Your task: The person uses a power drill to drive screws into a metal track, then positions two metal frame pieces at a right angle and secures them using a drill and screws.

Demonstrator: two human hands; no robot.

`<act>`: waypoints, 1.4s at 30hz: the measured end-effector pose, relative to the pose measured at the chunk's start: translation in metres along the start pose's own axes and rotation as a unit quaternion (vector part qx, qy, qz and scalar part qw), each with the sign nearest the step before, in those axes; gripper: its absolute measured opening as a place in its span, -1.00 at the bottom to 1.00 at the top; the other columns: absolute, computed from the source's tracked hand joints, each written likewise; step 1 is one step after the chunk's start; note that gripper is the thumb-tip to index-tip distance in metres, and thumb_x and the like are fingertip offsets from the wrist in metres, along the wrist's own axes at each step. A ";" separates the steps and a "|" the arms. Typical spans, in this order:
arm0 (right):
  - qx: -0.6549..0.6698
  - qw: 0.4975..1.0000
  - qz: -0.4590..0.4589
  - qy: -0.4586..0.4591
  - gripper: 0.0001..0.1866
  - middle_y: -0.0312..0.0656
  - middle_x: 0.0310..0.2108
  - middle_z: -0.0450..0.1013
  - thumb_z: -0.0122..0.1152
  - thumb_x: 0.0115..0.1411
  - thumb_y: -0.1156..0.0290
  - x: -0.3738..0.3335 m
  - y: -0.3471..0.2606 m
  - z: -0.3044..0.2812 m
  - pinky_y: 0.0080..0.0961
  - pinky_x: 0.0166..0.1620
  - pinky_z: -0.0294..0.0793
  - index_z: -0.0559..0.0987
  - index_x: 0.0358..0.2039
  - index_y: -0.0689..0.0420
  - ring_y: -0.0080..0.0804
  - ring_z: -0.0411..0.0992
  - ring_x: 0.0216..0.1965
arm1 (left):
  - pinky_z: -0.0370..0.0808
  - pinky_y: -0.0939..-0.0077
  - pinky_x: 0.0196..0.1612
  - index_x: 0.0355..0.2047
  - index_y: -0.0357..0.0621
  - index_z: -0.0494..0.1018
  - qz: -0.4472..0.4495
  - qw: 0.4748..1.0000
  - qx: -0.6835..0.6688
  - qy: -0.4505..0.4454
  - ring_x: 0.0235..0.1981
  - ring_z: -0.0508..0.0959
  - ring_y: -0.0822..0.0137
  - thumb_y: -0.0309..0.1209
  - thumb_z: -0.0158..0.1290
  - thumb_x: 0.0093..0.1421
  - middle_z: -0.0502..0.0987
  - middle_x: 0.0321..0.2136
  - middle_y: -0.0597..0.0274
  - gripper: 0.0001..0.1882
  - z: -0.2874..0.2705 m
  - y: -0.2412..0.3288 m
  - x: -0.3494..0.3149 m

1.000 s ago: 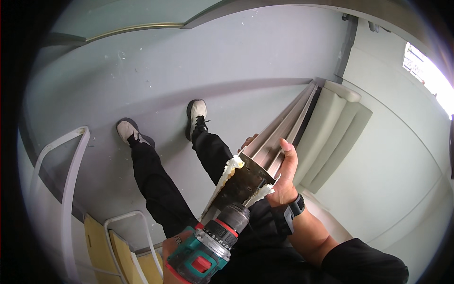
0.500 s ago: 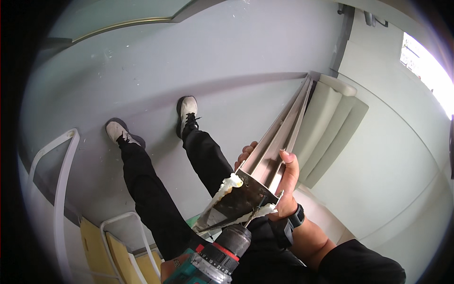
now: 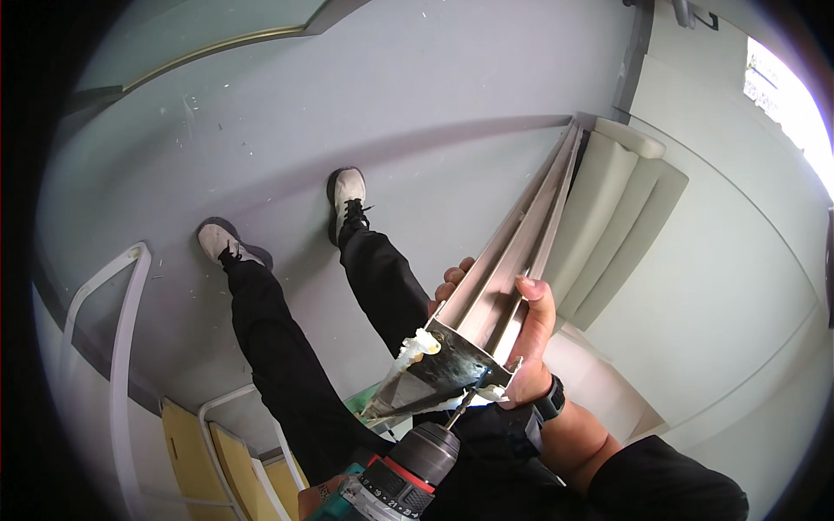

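Observation:
My right hand (image 3: 532, 334), a dark watch on its wrist, holds a long grooved metal profile (image 3: 486, 308) from beneath. Its thumb lies along the right side and its fingertips curl round the left. The profile slants away to the far wall. At its near end is a dark metal end plate (image 3: 447, 365) with ragged whitish material (image 3: 420, 344) on its edges. A teal and black power drill (image 3: 408, 469) points up at this plate, its bit (image 3: 463, 406) seeming to touch near the lower right corner. My left hand (image 3: 317, 497), mostly cut off and hidden, is closed on the drill.
Pale padded cushions (image 3: 612, 208) lean by the wall right of the profile. White tubular frames (image 3: 122, 347) and yellow panels (image 3: 195, 443) stand at lower left. My feet are on the grey floor (image 3: 261, 113), which has small scraps. A gold-trimmed edge (image 3: 217, 48) runs along the upper left.
The drill has shifted slightly down and tilted, with its bit against a similar spot on the plate. The right hand keeps its hold on the profile. The whole view has moved a little.

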State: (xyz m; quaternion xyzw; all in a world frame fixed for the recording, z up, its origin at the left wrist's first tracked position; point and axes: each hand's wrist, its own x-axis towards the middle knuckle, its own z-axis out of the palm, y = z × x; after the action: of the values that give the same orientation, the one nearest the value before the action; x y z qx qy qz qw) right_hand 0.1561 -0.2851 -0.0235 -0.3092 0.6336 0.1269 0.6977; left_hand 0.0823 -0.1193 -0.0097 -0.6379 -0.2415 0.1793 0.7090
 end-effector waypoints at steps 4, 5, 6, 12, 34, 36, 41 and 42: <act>0.003 1.000 0.005 0.000 -0.35 -0.06 -0.21 0.39 0.08 0.00 -0.09 0.000 0.000 0.002 -0.20 -0.05 0.47 0.41 -0.10 0.23 -0.15 0.42 -0.17 | 0.47 0.03 0.04 -0.14 -0.20 0.48 -0.022 0.999 0.013 -0.021 -0.18 0.54 0.01 -0.37 -0.05 0.28 0.51 -0.23 0.02 -0.77 -0.005 0.000 -0.001; 0.003 1.000 0.008 -0.002 -0.35 -0.07 -0.21 0.39 0.08 0.00 -0.09 -0.001 0.000 0.002 -0.20 -0.05 0.47 0.41 -0.10 0.23 -0.15 0.42 -0.17 | 0.47 0.03 0.04 -0.14 -0.20 0.48 -0.026 0.999 0.016 -0.026 -0.18 0.54 0.00 -0.37 -0.06 0.28 0.51 -0.23 0.02 -0.77 -0.007 0.001 0.000; 0.003 1.000 0.011 -0.004 -0.36 -0.07 -0.21 0.39 0.09 0.00 -0.08 0.000 0.000 0.002 -0.20 -0.05 0.47 0.41 -0.10 0.23 -0.15 0.42 -0.17 | 0.46 0.02 0.05 -0.15 -0.21 0.48 -0.030 0.999 0.018 -0.030 -0.17 0.53 0.00 -0.37 -0.07 0.29 0.51 -0.24 0.02 -0.77 -0.008 0.001 0.000; 0.022 1.000 0.006 -0.007 -0.38 -0.07 -0.19 0.39 0.09 0.00 -0.05 0.002 0.000 -0.002 -0.17 -0.04 0.46 0.41 -0.10 0.23 -0.14 0.42 -0.15 | 0.45 0.00 0.08 -0.16 -0.26 0.48 -0.054 0.997 0.016 -0.062 -0.17 0.53 -0.02 -0.38 -0.11 0.32 0.50 -0.24 0.00 -0.75 -0.025 0.007 0.004; 0.038 0.999 0.012 0.004 -0.36 -0.10 -0.20 0.36 0.15 -0.05 -0.02 0.004 0.003 0.001 -0.23 -0.02 0.43 0.40 -0.09 0.24 -0.21 0.39 -0.17 | 0.44 0.05 -0.01 -0.26 -0.21 0.48 -0.045 0.998 0.011 -0.030 -0.22 0.51 0.01 -0.37 -0.03 0.23 0.50 -0.30 0.03 -0.81 -0.016 0.012 -0.001; 0.027 0.999 -0.005 0.018 -0.36 -0.09 -0.20 0.36 0.15 -0.06 -0.01 0.003 0.003 0.003 -0.23 -0.03 0.44 0.40 -0.10 0.25 -0.21 0.39 -0.17 | 0.44 0.06 -0.03 -0.26 -0.20 0.49 -0.043 0.999 0.010 -0.023 -0.23 0.51 0.01 -0.37 -0.02 0.22 0.50 -0.31 0.04 -0.81 -0.016 0.011 -0.002; 0.042 0.999 0.008 0.013 -0.36 -0.08 -0.21 0.38 0.15 -0.06 -0.01 0.001 0.000 0.001 -0.22 -0.05 0.44 0.41 -0.10 0.25 -0.19 0.41 -0.19 | 0.44 0.08 -0.07 -0.26 -0.19 0.49 -0.033 0.999 0.001 -0.001 -0.26 0.51 0.03 -0.36 0.02 0.18 0.51 -0.33 0.07 -0.81 -0.017 0.011 0.001; 0.045 0.999 0.004 0.014 -0.36 -0.07 -0.21 0.39 0.15 -0.07 -0.01 0.000 0.001 0.000 -0.21 -0.05 0.44 0.41 -0.10 0.25 -0.18 0.41 -0.19 | 0.44 0.09 -0.08 -0.26 -0.18 0.49 -0.031 1.000 -0.001 0.005 -0.27 0.51 0.04 -0.36 0.02 0.18 0.51 -0.33 0.08 -0.81 -0.015 0.009 0.001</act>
State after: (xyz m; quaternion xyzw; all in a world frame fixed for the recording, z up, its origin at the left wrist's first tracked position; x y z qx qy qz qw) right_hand 0.1552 -0.2843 -0.0243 -0.2768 0.6499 0.0966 0.7012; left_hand 0.0926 -0.1303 -0.0192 -0.6316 -0.2578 0.1538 0.7148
